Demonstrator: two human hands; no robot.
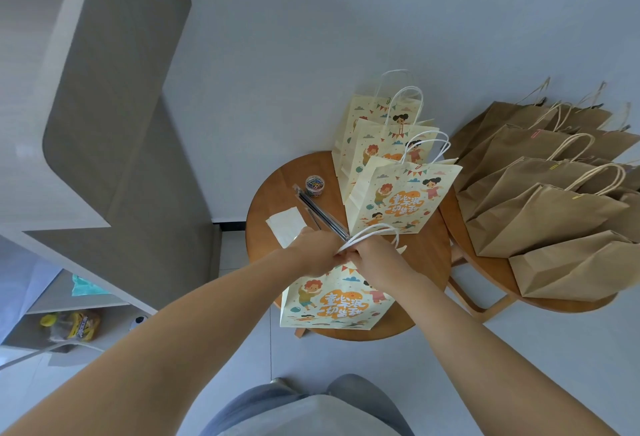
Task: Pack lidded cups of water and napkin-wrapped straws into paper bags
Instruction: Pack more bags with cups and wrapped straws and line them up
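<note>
Roughly: a round wooden worktop [273,190] is seen on a pale tiled floor [242,349], against a white wall [311,37]. A second worktop [485,269] is set just to its right. A grey shelf unit [114,124] is seen at left, with bottles [71,325] on a low shelf.

Left grip [313,252] and right grip [375,262] are seen touching at the top edge of the near bag [332,304]. Fingers of both are curled tight, and the bag mouth is pinched between them: a narrow hold on the paper on both sides. Whether anything small is also held cannot be told. White handles [367,232] are seen sticking up just behind the right grip.

The near bag is stood at the near edge of the worktop, print toward the camera, contents hidden. Three more printed bags [398,196] are stood upright in a row at the far side, insides not visible. Brown bags [540,214] are crowded on the second worktop, leaning, with small coloured clips on some top edges.

A jar [314,186] of coloured clips is set by the far end of a long clear box [325,221]. Dark straws [311,209] are held in the box, and its near end is just beside the grips. A white napkin [285,226] is laid flat beside the box, its near corner covered by the left grip.
</note>
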